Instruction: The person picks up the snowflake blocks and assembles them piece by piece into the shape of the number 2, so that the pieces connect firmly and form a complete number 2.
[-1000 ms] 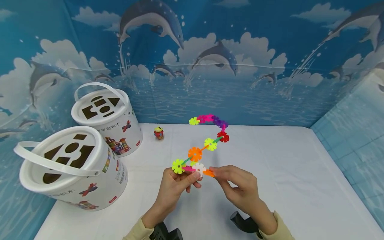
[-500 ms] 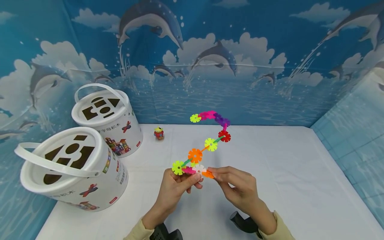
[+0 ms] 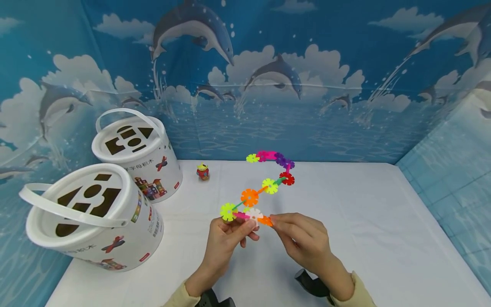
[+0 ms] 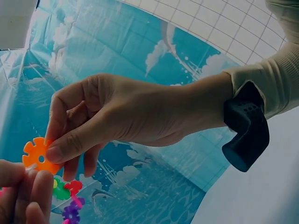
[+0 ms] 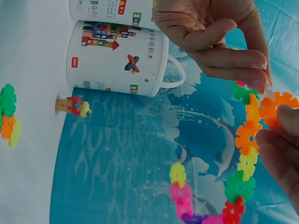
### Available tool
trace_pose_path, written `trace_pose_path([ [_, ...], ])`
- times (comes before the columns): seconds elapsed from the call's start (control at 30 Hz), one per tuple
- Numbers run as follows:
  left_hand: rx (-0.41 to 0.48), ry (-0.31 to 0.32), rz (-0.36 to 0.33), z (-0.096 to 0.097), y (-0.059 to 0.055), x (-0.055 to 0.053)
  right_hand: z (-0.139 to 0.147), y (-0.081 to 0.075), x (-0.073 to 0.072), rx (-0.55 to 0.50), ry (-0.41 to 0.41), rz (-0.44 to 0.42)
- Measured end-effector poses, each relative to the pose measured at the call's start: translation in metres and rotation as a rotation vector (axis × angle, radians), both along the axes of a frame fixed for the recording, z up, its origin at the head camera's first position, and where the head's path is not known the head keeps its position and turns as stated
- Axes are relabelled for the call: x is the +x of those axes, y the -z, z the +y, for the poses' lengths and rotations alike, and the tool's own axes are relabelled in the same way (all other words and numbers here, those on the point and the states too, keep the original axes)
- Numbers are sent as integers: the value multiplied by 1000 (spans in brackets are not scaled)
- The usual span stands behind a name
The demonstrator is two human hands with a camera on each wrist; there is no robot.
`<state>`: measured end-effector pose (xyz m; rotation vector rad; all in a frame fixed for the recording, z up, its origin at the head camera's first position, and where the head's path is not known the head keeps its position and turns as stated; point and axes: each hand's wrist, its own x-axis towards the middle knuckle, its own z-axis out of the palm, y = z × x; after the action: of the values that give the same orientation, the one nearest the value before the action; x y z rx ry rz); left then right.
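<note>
A chain of bright snowflake discs (image 3: 249, 198) curves from my hands towards the back of the table. My left hand (image 3: 224, 245) pinches the near end at a white snowflake disc (image 3: 253, 216), which joins a pink one. My right hand (image 3: 304, 238) pinches an orange snowflake disc (image 5: 278, 106) between thumb and fingers, its edge up against the white disc. In the left wrist view, the right thumb lies flat on this orange disc (image 4: 35, 151), while left fingers (image 4: 39, 196) show at the lower left. Fingers partly hide the joint.
Two white lidded buckets (image 3: 153, 232) with handles stand at the left, one behind the other. A small toy figure (image 3: 203, 172) is at the back of the white table (image 3: 364, 221). In the right wrist view, green, orange and yellow discs (image 5: 8, 116) appear at the left edge.
The chain's far end rises slightly, then dips lower and a little right. Both hands stay almost in place, still pinching the white and orange discs.
</note>
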<state>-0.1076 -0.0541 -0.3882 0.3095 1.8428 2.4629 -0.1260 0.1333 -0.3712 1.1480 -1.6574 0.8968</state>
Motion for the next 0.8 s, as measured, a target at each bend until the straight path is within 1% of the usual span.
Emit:
trace_pose_path([
  [0.1,-4,-11,-35,1,0,0,-3,-1,0,-4,15,56],
  [0.23,-6,-16,-36,0,1,-1,-6,-1,0,6,24,90],
  [0.33,-1,-18,-20,-1,1,-2,-6,1,-1,20,26,76],
  [0.47,7,-29,16,-4,1,-4,-5,8,-4,19,13,0],
  [0.53,9,-43,30,-6,0,-5,-4,13,-7,9,10,-76],
  [0.6,11,-61,32,-8,0,-7,-2,21,-13,7,12,-183],
  [0.7,11,-90,22,-10,-1,-9,1,39,-26,40,25,-413],
  [0.8,17,-91,10,-11,-2,-10,0,63,-36,127,82,-644],
])
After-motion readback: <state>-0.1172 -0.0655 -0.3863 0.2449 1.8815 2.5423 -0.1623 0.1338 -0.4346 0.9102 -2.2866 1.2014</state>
